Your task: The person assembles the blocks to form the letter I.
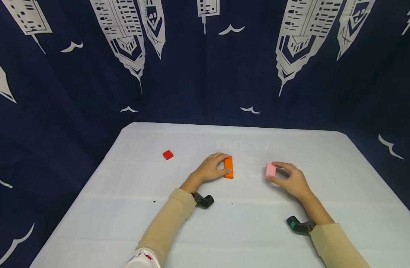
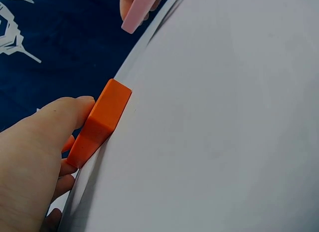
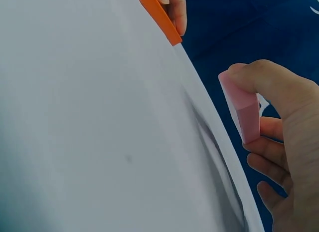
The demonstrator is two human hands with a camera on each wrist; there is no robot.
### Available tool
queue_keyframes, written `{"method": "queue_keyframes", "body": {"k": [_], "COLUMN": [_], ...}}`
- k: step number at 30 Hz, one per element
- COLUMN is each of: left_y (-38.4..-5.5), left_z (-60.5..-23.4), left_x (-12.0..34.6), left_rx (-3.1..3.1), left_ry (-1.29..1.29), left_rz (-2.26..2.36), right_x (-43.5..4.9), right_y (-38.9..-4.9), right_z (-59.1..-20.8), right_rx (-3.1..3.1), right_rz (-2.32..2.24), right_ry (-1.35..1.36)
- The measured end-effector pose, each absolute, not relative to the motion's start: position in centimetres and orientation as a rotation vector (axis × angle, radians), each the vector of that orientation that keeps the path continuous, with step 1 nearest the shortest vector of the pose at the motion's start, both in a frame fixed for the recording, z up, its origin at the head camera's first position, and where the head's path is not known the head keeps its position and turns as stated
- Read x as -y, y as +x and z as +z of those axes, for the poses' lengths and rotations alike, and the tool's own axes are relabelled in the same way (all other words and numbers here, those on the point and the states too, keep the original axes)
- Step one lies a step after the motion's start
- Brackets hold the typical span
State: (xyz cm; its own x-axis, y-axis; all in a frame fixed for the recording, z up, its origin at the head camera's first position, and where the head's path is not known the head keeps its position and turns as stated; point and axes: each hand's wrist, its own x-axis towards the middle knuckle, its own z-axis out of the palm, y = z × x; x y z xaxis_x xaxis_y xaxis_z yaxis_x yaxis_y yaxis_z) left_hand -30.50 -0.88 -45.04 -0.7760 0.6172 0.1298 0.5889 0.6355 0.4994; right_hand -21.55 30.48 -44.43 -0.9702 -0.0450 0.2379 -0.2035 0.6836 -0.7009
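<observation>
Near the middle of the table, my left hand (image 1: 212, 167) holds an orange rectangular block (image 1: 228, 167) between thumb and fingers. The left wrist view shows the thumb along one side of the orange block (image 2: 107, 110), its lower end close to the white surface. To the right, my right hand (image 1: 292, 179) pinches a pink block (image 1: 270, 169). In the right wrist view the pink block (image 3: 240, 107) sits between thumb and fingertips, seemingly a little above the table. A gap separates the two blocks. A small red block (image 1: 168, 155) lies alone, left of and behind the left hand.
The white-covered table (image 1: 198, 230) spreads around both hands, with small dark specks on it. A navy curtain (image 1: 205, 82) with white building prints hangs behind it and at the sides. Black bands (image 1: 203, 201) sit on both wrists.
</observation>
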Motion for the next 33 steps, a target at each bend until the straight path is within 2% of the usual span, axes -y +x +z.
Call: {"method": "queue_keyframes", "body": {"k": [15,33], "left_y": [-30.3,-30.3], "left_z": [-45.0,-44.9], "left_x": [0.8,0.8], "left_rx": [-2.802,-2.801], "left_ry": [1.041,1.021], "left_rz": [0.833,0.820], "right_x": [-27.8,-26.0], "right_y": [-21.5,-21.7], "right_z": [-43.3,-42.8], "right_rx": [2.663,2.677], "right_rz": [1.202,1.179], "right_ry": [0.321,0.338]}}
